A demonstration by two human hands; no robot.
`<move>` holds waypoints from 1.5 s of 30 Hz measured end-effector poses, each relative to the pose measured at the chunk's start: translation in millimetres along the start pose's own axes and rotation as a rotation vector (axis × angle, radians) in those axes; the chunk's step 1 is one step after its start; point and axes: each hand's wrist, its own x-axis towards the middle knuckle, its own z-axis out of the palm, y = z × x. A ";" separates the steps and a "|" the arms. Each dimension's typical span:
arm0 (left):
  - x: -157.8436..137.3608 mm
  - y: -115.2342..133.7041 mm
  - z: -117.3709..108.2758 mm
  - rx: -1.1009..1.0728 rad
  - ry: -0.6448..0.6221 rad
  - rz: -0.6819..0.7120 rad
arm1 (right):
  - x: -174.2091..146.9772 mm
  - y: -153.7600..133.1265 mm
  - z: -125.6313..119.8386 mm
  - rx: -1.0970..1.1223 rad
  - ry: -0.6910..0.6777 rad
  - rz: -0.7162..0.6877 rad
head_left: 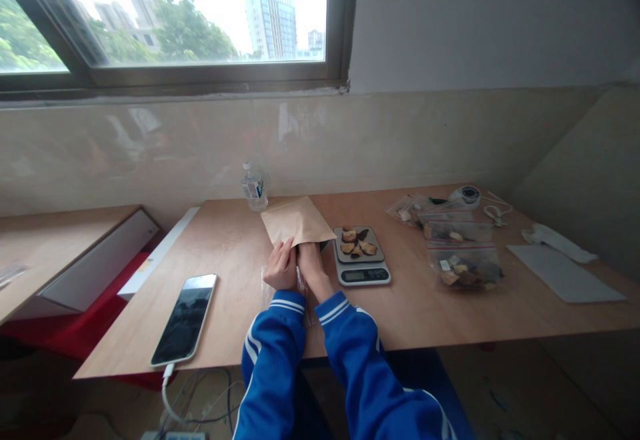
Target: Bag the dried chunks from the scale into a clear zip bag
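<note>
A brown paper bag [300,221] lies in front of me near the middle of the table. My left hand [281,267] is closed at its near edge, the fingers gripping the paper. My right hand [311,265] reaches in under that edge, so its fingers are hidden, and I cannot tell what they touch. Under my wrists is a clear plastic bag [268,288]. Just right of the paper bag stands a kitchen scale [362,273] with several dried brown-and-cream slices [369,248] on its plate.
Zip bags [463,267] of dried pieces and a white camera [465,195] are at the right, near a pale flat sheet [565,273]. A water bottle [254,190] stands at the back. A phone [185,320] with a charging cable [167,387] lies at the left front edge.
</note>
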 end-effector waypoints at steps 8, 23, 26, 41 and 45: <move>-1.3 -2.4 0.8 -0.011 0.012 -0.016 | -44.0 -0.2 -23.3 -0.007 0.145 -0.015; -1.3 -1.0 1.3 -0.011 0.034 -0.034 | -73.0 49.0 -109.4 0.377 0.426 0.216; -0.7 -0.6 1.1 -0.009 0.038 -0.011 | -65.9 73.7 -137.5 0.246 0.485 0.238; 2.4 2.2 -1.5 -0.013 0.027 -0.011 | -38.3 115.9 -164.1 -0.045 0.335 0.190; 2.7 2.3 -1.7 -0.010 0.034 0.002 | -42.5 104.4 -175.4 -0.172 0.287 0.171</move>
